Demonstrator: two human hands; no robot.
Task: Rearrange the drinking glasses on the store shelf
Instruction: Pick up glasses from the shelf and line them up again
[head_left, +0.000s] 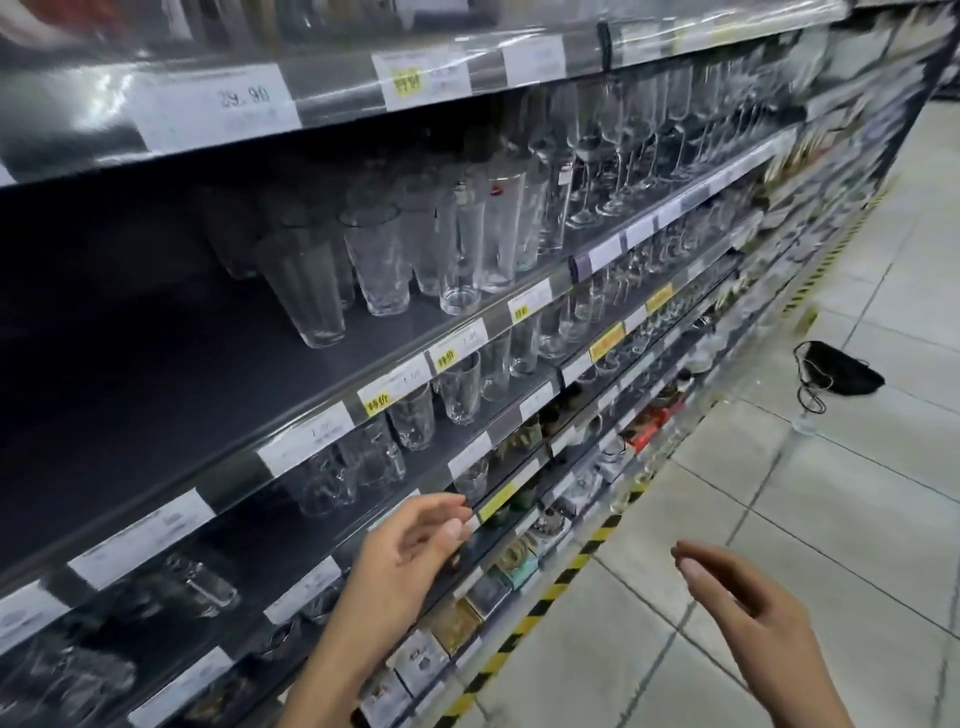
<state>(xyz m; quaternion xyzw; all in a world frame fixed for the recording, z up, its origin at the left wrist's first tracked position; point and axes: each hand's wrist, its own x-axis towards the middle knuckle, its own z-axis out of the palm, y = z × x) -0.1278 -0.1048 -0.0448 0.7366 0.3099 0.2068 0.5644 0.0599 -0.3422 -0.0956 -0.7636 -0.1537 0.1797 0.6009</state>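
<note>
Clear tumblers (311, 291) stand in rows on a dark grey shelf (156, 384) at chest height, with taller glasses (498, 228) to their right and stemmed wine glasses (618, 145) further along. Shorter glasses and mugs (410, 421) fill the shelf below. My left hand (410, 551) hovers in front of the lower shelves with relaxed fingers, holding nothing. My right hand (748, 608) hangs over the floor, fingers loosely extended, also empty. Neither hand touches a glass.
The left half of the tumbler shelf is bare. Price tags (400, 384) line every shelf edge. Boxed goods (452, 623) sit on the lowest shelves. A black bag (836, 374) and a clear glass (805, 421) lie on the tiled floor beside yellow-black tape (540, 608).
</note>
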